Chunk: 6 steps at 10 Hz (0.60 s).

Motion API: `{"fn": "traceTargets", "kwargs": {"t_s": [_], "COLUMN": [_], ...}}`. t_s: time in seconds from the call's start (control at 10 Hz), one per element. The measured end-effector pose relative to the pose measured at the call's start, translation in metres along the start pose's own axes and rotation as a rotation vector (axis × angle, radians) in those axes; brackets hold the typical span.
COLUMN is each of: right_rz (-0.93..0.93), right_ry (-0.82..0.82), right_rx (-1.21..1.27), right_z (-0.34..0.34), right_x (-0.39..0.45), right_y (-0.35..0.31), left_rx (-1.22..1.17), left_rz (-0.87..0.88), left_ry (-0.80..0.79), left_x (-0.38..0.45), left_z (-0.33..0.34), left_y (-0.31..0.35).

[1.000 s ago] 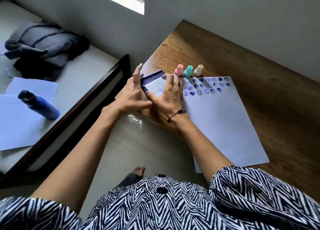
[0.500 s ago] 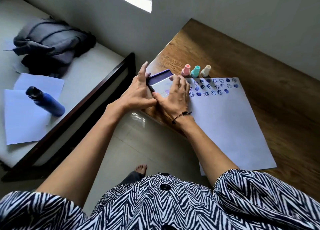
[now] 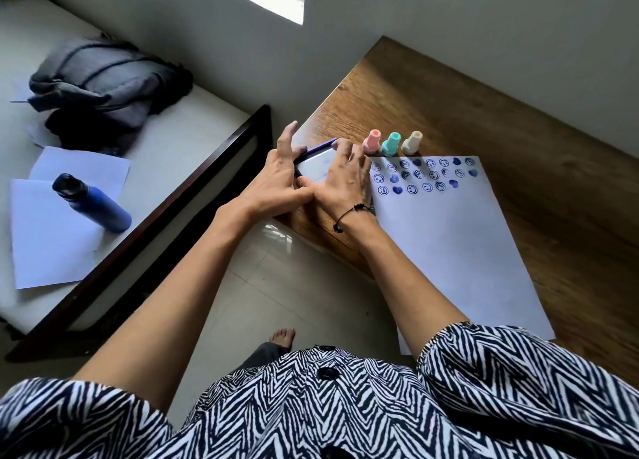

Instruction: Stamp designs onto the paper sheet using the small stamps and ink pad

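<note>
The ink pad [image 3: 316,163], a flat case with a clear lid and a purple edge, lies at the table's left corner. My left hand [image 3: 276,178] grips its left side with the index finger raised. My right hand [image 3: 342,178] lies flat on the lid, pressing it down; only a thin purple strip shows at the far edge. A white paper sheet [image 3: 460,247] lies to the right, with three rows of blue smiley and heart prints along its top. Three small stamps stand upright above the sheet: pink [image 3: 371,141], teal [image 3: 391,143] and cream [image 3: 413,141].
The wooden table [image 3: 501,119] runs along the wall to the right. On the left is a bed with a dark frame [image 3: 173,216], a blue bottle [image 3: 93,202] on loose paper sheets, and a grey bundle of cloth [image 3: 103,85]. Tiled floor and a bare foot [image 3: 283,336] lie below.
The purple gap of the ink pad has shrunk as my right hand lowered the lid nearly flat. The view has shifted slightly.
</note>
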State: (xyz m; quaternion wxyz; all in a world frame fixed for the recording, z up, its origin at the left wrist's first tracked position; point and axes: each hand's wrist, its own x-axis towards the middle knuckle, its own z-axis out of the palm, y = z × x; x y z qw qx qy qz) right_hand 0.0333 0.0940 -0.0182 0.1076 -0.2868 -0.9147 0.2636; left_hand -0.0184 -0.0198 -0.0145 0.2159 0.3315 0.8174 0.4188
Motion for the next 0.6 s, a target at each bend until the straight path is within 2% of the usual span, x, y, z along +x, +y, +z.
{"fn": "traceTargets", "kwargs": {"t_s": [0.4,0.5,0.6], "right_rz": [0.085,-0.001,-0.101], "right_ry": [-0.002,0.004,0.078], "right_rx": [0.059,0.016,0.027], "right_z": [0.010,0.005,-0.012], "right_x": [0.011,0.001,-0.014], "right_y": [-0.017,-0.013,0.002], "left_rx": [-0.078,0.023,0.071], "left_rz": [-0.060,-0.038,-0.014], "left_ry": [-0.065,-0.121,-0.144], "left_x": [-0.001,0.003,0.000], "left_z": [-0.005,-0.012,-0.018], "left_y": [0.013,0.012,0.013]}}
